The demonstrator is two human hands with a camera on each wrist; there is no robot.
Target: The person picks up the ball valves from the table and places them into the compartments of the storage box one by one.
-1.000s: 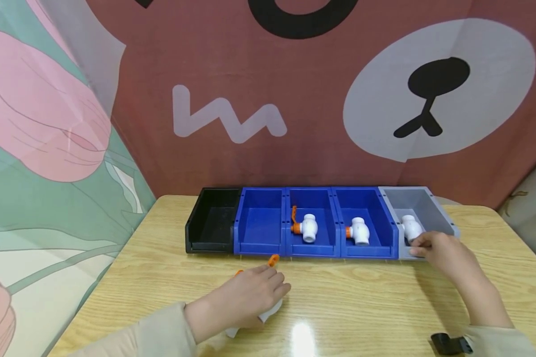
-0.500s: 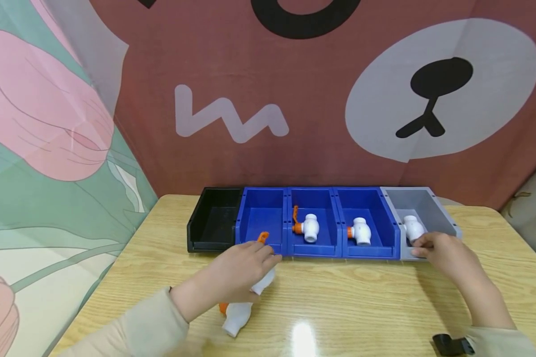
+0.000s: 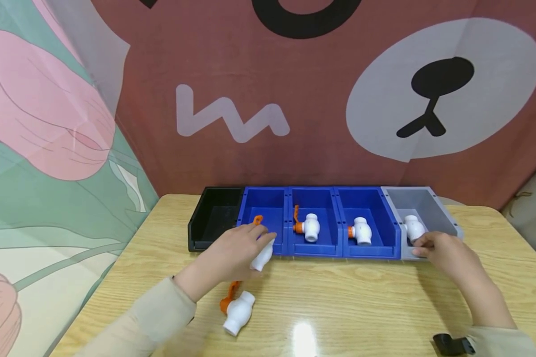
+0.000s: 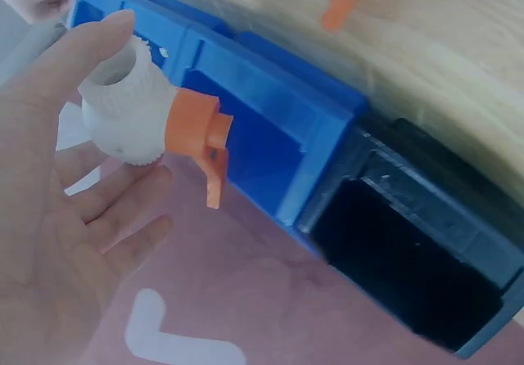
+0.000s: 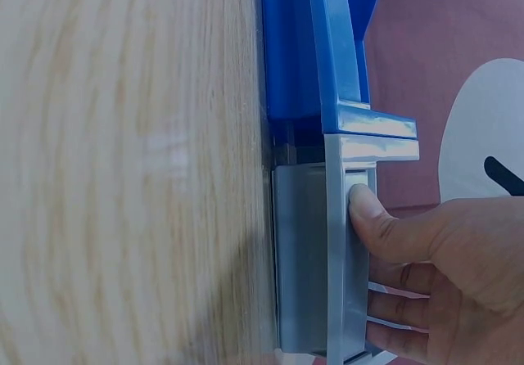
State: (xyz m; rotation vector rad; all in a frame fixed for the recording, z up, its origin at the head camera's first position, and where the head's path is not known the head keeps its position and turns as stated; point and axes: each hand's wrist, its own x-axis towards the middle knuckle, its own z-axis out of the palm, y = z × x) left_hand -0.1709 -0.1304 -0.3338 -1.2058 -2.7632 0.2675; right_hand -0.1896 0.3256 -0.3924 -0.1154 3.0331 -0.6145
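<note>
My left hand [image 3: 230, 250] holds a white ball valve [image 3: 262, 256] by its body, at the front of the leftmost blue bin [image 3: 264, 201]. In the left wrist view the orange handle [image 4: 214, 177] of this valve sticks out from the fingers. A second white ball valve [image 3: 238, 312], also orange-handled, lies on the table below the left hand. My right hand [image 3: 448, 255] grips the front wall of the grey bin [image 3: 404, 196]; in the right wrist view its thumb presses the outer face and its fingers reach behind. A white valve body [image 3: 413, 228] lies in that bin beside the fingertips.
The bins stand in a joined row. One white valve [image 3: 311, 229] lies in the middle blue bin, another valve [image 3: 363, 232] in the right blue bin. A black bin [image 3: 216, 213] ends the row at the left. A black object [image 3: 448, 343] is at the right sleeve.
My left hand has lifted one valve off the table and carried it up to the leftmost blue bin, uncovering the other valve. My right hand stays at the grey bin.
</note>
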